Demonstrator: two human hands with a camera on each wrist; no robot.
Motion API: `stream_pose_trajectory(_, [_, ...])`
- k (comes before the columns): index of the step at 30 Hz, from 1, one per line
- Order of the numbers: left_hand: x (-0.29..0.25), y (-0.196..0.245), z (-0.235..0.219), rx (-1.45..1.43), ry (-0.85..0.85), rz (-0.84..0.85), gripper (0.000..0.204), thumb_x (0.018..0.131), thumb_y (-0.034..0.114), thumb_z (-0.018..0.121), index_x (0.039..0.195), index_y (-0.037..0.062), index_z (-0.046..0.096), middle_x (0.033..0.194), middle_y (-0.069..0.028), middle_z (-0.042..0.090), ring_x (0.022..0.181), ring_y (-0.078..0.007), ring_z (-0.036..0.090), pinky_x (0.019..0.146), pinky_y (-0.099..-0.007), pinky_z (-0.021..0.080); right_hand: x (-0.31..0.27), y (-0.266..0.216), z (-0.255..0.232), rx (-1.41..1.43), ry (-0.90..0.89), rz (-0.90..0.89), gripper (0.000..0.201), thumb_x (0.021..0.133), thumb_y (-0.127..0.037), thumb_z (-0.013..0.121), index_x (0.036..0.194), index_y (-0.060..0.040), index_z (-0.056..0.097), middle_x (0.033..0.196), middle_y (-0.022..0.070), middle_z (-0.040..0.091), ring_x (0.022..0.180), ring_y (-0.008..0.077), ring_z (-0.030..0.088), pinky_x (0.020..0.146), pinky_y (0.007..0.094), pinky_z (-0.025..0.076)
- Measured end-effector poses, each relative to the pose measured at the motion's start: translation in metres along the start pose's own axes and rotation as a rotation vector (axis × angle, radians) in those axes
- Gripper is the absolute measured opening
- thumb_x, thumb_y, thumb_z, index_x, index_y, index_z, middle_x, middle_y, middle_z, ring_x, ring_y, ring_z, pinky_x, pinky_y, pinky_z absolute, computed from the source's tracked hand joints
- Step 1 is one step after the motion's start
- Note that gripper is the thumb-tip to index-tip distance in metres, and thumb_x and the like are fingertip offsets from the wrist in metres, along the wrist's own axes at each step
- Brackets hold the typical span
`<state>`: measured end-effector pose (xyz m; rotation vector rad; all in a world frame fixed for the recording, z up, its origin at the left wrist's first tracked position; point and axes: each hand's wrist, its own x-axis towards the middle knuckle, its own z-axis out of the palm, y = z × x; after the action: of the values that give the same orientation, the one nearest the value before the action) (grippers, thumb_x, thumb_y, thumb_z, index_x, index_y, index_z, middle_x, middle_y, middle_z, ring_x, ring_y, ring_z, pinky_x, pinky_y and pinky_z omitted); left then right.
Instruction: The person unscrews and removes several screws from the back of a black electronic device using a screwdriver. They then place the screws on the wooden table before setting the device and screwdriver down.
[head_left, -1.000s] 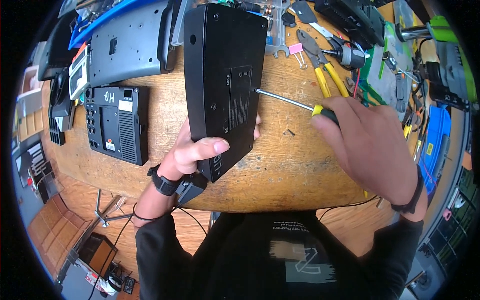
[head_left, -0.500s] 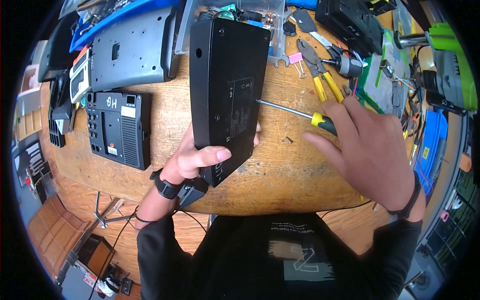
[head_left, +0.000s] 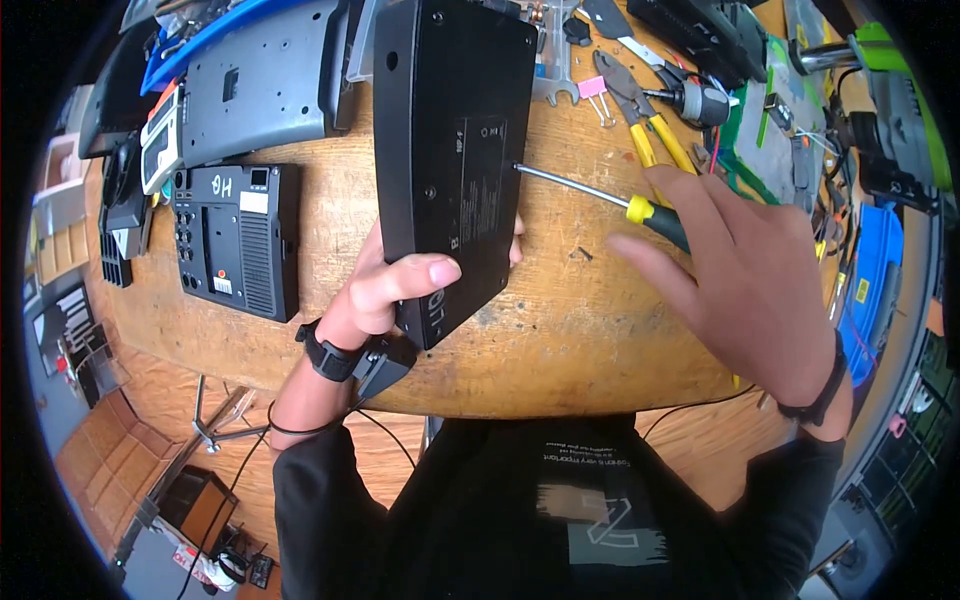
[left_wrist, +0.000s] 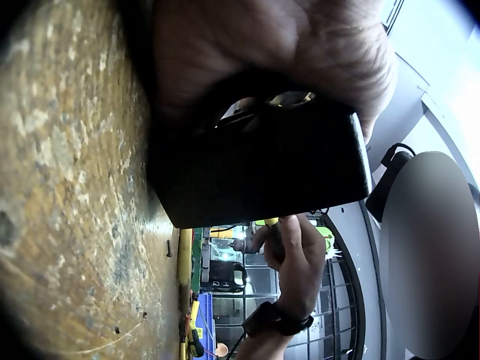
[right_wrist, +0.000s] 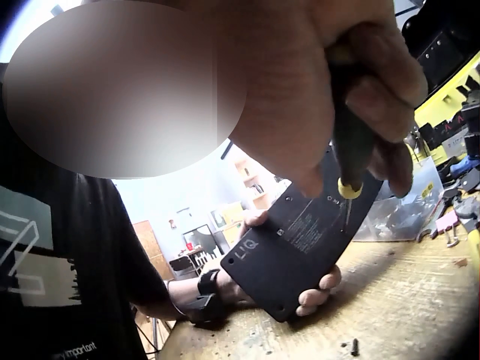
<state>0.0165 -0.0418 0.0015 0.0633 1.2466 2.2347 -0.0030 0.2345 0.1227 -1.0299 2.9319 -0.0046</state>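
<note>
In the head view, a black box-shaped device [head_left: 455, 170] with a printed label is tilted up above the bench. The left hand [head_left: 400, 290] grips its lower end, thumb on the labelled face and fingertips showing at the far edge. A screwdriver [head_left: 580, 187] with a yellow and dark green handle meets that face near its right edge. Around the handle curl fingers of the right hand [head_left: 745, 270], its thumb held off to the side. The right wrist view shows the handle [right_wrist: 352, 142] in the fingers and the device [right_wrist: 300, 240] below.
A second black device [head_left: 237, 240] marked HQ lies at left, below a grey panel [head_left: 260, 90]. Yellow-handled pliers [head_left: 640, 125], a pink clip [head_left: 592, 89] and a wrench [head_left: 562, 92] lie at the back right. A small screw [head_left: 584, 254] lies on the wooden bench [head_left: 560, 340].
Against half a second ago, the device and both hands sit slightly higher in the head view. The screwdriver's tip stays on the device. The right thumb has lifted away from the handle since the earliest frame.
</note>
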Motion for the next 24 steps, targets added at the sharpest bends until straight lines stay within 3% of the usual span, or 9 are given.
stream_pose_trajectory(10, [0.004, -0.006, -0.001, -0.012, -0.045, 0.065, 0.073, 0.079, 0.038, 0.07, 0.135, -0.0072, 0.056, 0.119, -0.0199, 0.068, 0.106, -0.0287, 0.07, 0.091, -0.0397, 0.058, 0.004, 0.013, 0.003, 0.099, 0.23, -0.158, 0.023, 0.086, -0.012, 0.08, 0.106, -0.0034, 0.073, 0.091, 0.0088, 0.066, 0.071, 0.0262, 0.065, 0.061, 0.0354, 0.049])
stream_pose_trajectory(17, [0.003, -0.008, -0.002, -0.015, -0.058, 0.058, 0.076, 0.081, 0.038, 0.07, 0.139, -0.0076, 0.053, 0.122, -0.021, 0.067, 0.106, -0.0293, 0.07, 0.092, -0.0402, 0.058, -0.005, 0.007, 0.01, -0.032, 0.103, -0.02, 0.027, 0.09, -0.019, 0.078, 0.111, -0.0032, 0.071, 0.096, 0.0087, 0.068, 0.073, 0.0244, 0.065, 0.06, 0.0338, 0.047])
stream_pose_trajectory(24, [0.003, -0.006, 0.0, -0.015, -0.038, 0.05, 0.079, 0.079, 0.039, 0.071, 0.14, -0.0077, 0.052, 0.123, -0.0213, 0.066, 0.107, -0.0295, 0.07, 0.092, -0.0405, 0.058, 0.0, 0.012, 0.002, 0.008, 0.171, -0.16, 0.027, 0.09, -0.017, 0.078, 0.112, -0.0029, 0.072, 0.095, 0.0082, 0.068, 0.077, 0.0238, 0.066, 0.061, 0.0336, 0.048])
